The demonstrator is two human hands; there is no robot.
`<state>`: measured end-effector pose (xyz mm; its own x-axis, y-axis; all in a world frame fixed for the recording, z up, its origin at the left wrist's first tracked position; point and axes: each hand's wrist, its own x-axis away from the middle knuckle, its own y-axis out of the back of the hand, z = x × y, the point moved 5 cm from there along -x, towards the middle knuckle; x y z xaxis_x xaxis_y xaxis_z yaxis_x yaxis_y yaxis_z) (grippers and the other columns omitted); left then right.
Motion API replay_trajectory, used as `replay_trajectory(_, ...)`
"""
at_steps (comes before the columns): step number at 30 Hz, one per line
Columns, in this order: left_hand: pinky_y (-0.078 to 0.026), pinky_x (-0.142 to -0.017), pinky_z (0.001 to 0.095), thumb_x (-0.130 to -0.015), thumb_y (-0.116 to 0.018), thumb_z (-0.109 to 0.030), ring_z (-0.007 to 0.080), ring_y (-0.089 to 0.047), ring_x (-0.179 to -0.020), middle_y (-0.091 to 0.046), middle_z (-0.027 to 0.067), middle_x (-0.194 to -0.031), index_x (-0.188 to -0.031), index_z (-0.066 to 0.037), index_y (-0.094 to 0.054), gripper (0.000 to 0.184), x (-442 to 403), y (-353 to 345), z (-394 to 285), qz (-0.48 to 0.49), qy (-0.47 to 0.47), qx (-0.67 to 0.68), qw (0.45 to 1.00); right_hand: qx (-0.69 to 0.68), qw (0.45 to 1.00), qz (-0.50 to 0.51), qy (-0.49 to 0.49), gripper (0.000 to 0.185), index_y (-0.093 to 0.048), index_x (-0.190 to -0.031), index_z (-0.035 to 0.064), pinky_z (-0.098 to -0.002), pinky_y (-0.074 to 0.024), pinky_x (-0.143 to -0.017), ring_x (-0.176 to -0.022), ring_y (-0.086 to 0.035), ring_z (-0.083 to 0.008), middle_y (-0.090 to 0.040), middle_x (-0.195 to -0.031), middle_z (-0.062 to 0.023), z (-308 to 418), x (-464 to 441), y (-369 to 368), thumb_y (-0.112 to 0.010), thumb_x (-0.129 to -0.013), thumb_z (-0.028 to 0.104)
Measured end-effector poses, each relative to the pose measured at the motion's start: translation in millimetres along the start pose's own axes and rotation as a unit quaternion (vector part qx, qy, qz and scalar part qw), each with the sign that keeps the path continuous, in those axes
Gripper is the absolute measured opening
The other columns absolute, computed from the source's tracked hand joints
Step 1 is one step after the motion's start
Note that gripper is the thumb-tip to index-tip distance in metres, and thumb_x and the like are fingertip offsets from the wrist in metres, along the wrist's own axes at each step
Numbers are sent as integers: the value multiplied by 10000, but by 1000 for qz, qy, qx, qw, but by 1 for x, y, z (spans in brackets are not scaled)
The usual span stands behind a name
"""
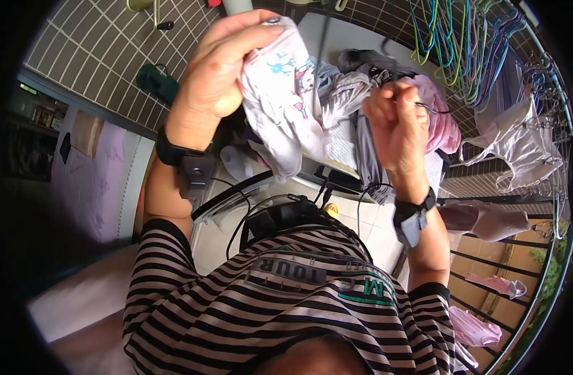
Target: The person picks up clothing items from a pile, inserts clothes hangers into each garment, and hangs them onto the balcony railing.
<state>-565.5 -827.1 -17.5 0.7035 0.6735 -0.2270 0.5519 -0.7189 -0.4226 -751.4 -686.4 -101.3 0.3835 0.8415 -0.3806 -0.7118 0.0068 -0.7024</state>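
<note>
A small white garment (pixel 280 81) with blue and pink prints hangs from my left hand (pixel 221 65), whose thumb and fingers pinch its top edge. My right hand (pixel 399 128) is closed around a thin dark wire or hook (pixel 431 109) that sticks out beside the fingers. Between and behind my hands lies a heap of laundry (pixel 349 90), with grey, dark and white pieces. A pink cloth (pixel 439 119) rests at the heap's right side, just beyond my right hand.
Many coloured hangers (pixel 468 47) hang at the upper right. A white camisole (pixel 518 147) hangs near the railing (pixel 486 259), with pink pieces lower down. A tiled wall (pixel 93 62) stands at the upper left. Black cables (pixel 239 219) run near my body.
</note>
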Motion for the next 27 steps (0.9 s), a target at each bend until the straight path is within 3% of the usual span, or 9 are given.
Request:
replay_trajectory(3, -542, -763, 258, -854, -634, -48, 144, -668, -844, -677, 98, -940, -1057, 38, -612, 222, 2, 17, -7, -17, -7, -3, 1000, 152, 988, 37, 18, 344, -604, -963, 2, -269, -305, -589, -633, -341, -103, -473, -700, 14, 36, 5, -8, -530, -968, 338)
replay_trajectory(7, -549, -754, 261, -857, -641, -60, 154, -675, -838, -680, 105, -944, -1062, 40, -611, 230, 2, -8, 7, 31, 4, -29, 999, -11, 995, 19, 94, 426, -579, -898, 49, -271, -295, -629, -587, -273, -104, -283, -623, 53, 82, -6, -57, -472, -962, 456)
replay_trajectory(9, -516, -671, 199, -863, -649, -81, 93, -643, -763, -671, 56, -891, -1055, 40, -612, 230, 3, -32, 20, 105, 53, -43, 992, -68, 990, 55, 110, 445, -580, -894, 44, -287, -325, -647, -584, -279, -107, -287, -619, 50, 76, -11, -78, -477, -953, 473)
replay_trajectory(13, -500, -684, 186, -866, -612, -30, 76, -633, -775, -670, 44, -887, -1043, 40, -614, 190, 8, -39, 2, 99, -8, -28, 995, 78, 994, -14, 81, 397, -589, -916, 6, -318, -364, -650, -582, -327, -118, -398, -641, 34, 25, 2, -49, -515, -970, 392)
replay_trajectory(14, -504, -698, 191, -869, -591, -8, 81, -638, -786, -675, 52, -905, -1038, 39, -618, 177, 9, -36, -8, 69, -13, -27, 997, 91, 993, 12, 71, 306, -613, -931, -10, -287, -383, -658, -621, -408, -101, -530, -711, 6, 22, 7, -36, -576, -957, 293)
replay_trajectory(20, -511, -734, 230, -899, -565, -44, 103, -632, -830, -668, 78, -919, -1066, 45, -610, 195, 2, -16, -6, 100, -43, -182, 977, 537, 839, -55, 75, 160, -645, -885, -29, -220, -429, -710, -758, -539, -84, -640, -821, -29, 92, 50, -77, -653, -903, 130)
replay_trajectory(21, -501, -724, 222, -896, -575, -47, 91, -622, -821, -664, 66, -905, -1055, 44, -616, 188, 0, -18, -5, 104, -43, -211, 971, 633, 770, -56, 55, 145, -640, -852, -33, -220, -423, -685, -735, -531, -83, -630, -790, -35, 102, 52, -96, -655, -892, 105)
replay_trajectory(23, -480, -702, 206, -891, -594, -52, 68, -603, -801, -657, 44, -876, -1034, 42, -629, 175, 1, -27, -1, 116, -45, -261, 957, 709, 702, -57, 37, 89, -634, -832, -39, -222, -415, -667, -712, -521, -84, -611, -756, -40, 116, 58, -117, -630, -877, 37)
replay_trajectory(27, -411, -636, 186, -884, -597, -61, 30, -528, -731, -604, -9, -807, -964, 42, -639, 137, 12, -60, -5, 157, -89, -349, 920, 730, 670, -123, -67, 97, -600, -917, -29, -226, -403, -724, -779, -514, -81, -573, -827, -29, 150, 87, -142, -519, -879, 7)
